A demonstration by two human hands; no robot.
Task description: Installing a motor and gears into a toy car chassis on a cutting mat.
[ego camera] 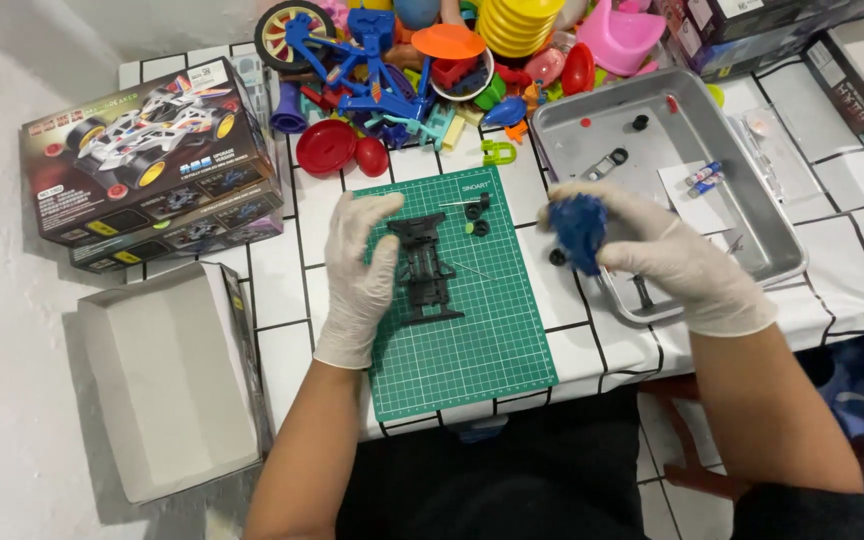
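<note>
A black toy car chassis (428, 272) lies on the green cutting mat (482, 350). My left hand (360, 270), in a white glove, rests flat along the chassis's left side and touches it with the thumb. My right hand (657, 250), also gloved, is closed around a blue plastic part (580, 232) held just above the mat's right edge. Small black wheels (478, 210) lie at the top of the mat.
A metal tray (782, 240) with small parts and a paper sheet stands to the right. Toy car boxes (152, 160) sit at left, an open empty box (172, 380) below them. A pile of colourful plastic toys (432, 60) fills the back.
</note>
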